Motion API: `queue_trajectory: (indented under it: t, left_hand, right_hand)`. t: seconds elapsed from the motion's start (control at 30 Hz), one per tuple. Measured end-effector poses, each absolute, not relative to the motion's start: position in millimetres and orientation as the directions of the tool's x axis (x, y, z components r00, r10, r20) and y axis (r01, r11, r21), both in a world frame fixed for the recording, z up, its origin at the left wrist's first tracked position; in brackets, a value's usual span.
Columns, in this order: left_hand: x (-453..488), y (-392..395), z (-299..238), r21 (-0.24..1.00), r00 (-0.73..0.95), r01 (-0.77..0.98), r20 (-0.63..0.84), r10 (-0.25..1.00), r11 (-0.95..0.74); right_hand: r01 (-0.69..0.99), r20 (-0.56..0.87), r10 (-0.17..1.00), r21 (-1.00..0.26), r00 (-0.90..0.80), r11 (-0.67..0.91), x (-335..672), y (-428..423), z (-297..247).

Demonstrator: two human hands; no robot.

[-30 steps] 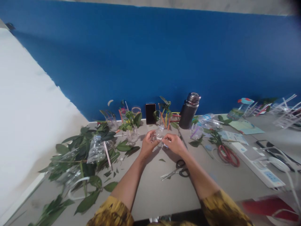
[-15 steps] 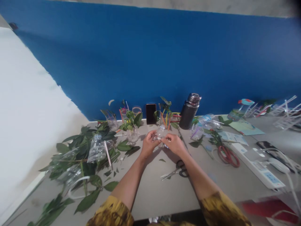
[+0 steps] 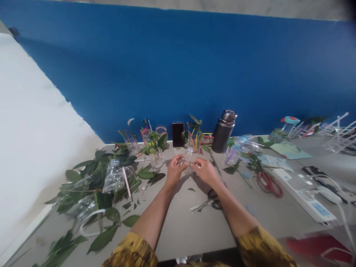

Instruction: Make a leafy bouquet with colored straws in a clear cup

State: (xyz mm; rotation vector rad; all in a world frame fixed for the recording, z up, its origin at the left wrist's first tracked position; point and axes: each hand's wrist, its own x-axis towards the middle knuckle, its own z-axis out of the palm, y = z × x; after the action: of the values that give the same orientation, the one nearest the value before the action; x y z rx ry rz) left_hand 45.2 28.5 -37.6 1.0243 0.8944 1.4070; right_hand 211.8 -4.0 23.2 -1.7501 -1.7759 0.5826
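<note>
My left hand (image 3: 174,171) is closed around a clear plastic piece (image 3: 182,162) at the middle of the table; its exact shape is hard to see. Close by on the right, my right hand (image 3: 205,172) has thumb and fingertips pinched together at the piece's near side; what they grip is too small to make out. Just beyond the fingers stands a clear bottle-shaped top (image 3: 190,150), partly hidden. Black-handled scissors (image 3: 205,204) lie beside my right forearm, and a cut leaf bit (image 3: 191,189) rests between my arms.
Leafy branches (image 3: 104,237) and clear plastic bottle parts (image 3: 113,178) spread over the left. Along the blue wall stand a phone (image 3: 178,135), a cup with leaves (image 3: 157,159) and a dark thermos (image 3: 223,133). Red-handled scissors (image 3: 269,184) and a power strip (image 3: 304,196) lie to the right.
My fingertips have shifted slightly, and a small gap now shows between the two hands. The things on the table stay where they were.
</note>
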Motion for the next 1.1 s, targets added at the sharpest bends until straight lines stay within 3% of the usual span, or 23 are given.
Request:
queue_trajectory:
  t: [0.27, 0.6, 0.7, 0.83, 1.0, 1.1]
  left_hand:
    - [44.9, 31.7, -37.3, 0.897, -0.032, -0.432, 0.09, 0.995, -0.095]
    - [36.0, 32.1, -22.7, 0.854, 0.052, -0.518, 0.085, 0.995, -0.046]
    - [33.6, 28.3, -18.6, 0.816, 0.152, -0.578, 0.084, 0.985, 0.02]
    - [32.0, 23.7, -16.6, 0.744, 0.274, -0.655, 0.07, 0.959, 0.133]
    - [28.8, 23.4, -18.4, 0.695, 0.344, -0.69, 0.065, 0.937, 0.205]
    - [26.4, 25.0, -20.6, 0.643, 0.382, -0.704, -0.014, 0.924, 0.301]
  right_hand:
    - [0.782, 0.102, 0.993, -0.623, 0.053, 0.023, 205.4, -4.9, 21.6]
    - [0.663, 0.129, 0.985, -0.748, 0.116, 0.02, 215.5, 1.2, 19.6]
    - [0.529, 0.19, 0.98, -0.839, 0.06, 0.13, 223.0, 6.2, 17.0]
    - [0.442, 0.257, 0.967, -0.867, 0.002, 0.229, 225.6, 8.2, 15.2]
    - [0.419, 0.241, 0.97, -0.877, -0.038, 0.235, 225.3, 6.4, 17.8]
    - [0.393, 0.178, 0.979, -0.897, -0.094, 0.201, 225.9, 4.5, 18.9]
